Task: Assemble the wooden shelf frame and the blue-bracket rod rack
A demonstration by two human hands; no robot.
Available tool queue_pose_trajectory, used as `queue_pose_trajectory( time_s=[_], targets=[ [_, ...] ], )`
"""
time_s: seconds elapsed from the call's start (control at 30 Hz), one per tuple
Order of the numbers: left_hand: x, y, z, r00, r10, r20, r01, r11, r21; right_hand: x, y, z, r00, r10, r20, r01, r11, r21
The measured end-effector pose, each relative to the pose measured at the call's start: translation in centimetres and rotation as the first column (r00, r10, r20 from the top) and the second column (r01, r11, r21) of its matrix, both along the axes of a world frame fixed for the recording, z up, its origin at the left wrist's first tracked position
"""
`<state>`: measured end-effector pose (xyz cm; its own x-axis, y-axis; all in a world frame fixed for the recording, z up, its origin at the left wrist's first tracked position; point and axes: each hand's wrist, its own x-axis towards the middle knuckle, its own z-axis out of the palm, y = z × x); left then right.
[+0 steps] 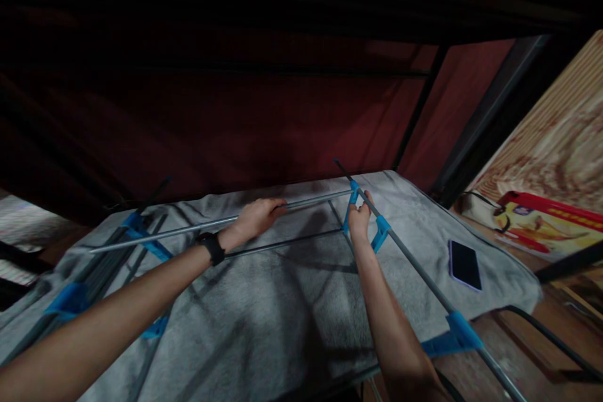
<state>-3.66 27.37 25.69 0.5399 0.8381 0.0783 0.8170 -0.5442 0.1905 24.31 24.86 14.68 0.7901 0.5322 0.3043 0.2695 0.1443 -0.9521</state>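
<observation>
Nearest the camera, a blue plastic connector [455, 331] is seen on a long grey metal side rod [414, 264] that runs from the lower right up toward the middle of the view. Both forearms are stretched forward over a grey towel [264, 320] spread across a low surface. A black smartphone [464, 264] lies flat on the towel, to the right of the side rod and well apart from the hands. A black watch [211, 246] is worn on the left wrist. The left hand [257, 216] is closed from above around a thin metal crossbar [188, 228], which is held level above the towel. The right hand [358, 217] is wrapped around the blue corner joint [353, 191] where the crossbar meets the side rod. More blue connectors [136, 226] and rods are seen at the left. Behind, a dark red fabric panel [282, 119] is stretched in a black frame.
</observation>
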Motion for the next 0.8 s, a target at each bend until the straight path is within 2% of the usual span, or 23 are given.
queue_pose_trajectory(
  time_s=[0.13,0.23,0.4,0.8],
  targets=[
    [0.1,0.2,-0.1,1.000,-0.008,0.021,0.008,1.000,0.002,0.4,0.5,0.2,0.992,0.126,0.032,-0.126,0.992,-0.017],
    [-0.1,0.4,-0.3,1.000,-0.022,0.022,0.021,1.000,0.015,0.7,0.7,0.1,0.986,0.168,0.015,-0.168,0.985,-0.048],
    [-0.2,0.3,-0.9,0.997,-0.069,0.037,0.066,0.996,0.054,1.3,0.6,0.2,0.985,0.168,0.038,-0.165,0.984,-0.068],
    [0.2,0.4,-0.8,1.000,-0.012,0.007,0.012,0.998,0.060,1.3,0.0,0.6,0.986,0.132,0.098,-0.118,0.983,-0.138]
  ],
)
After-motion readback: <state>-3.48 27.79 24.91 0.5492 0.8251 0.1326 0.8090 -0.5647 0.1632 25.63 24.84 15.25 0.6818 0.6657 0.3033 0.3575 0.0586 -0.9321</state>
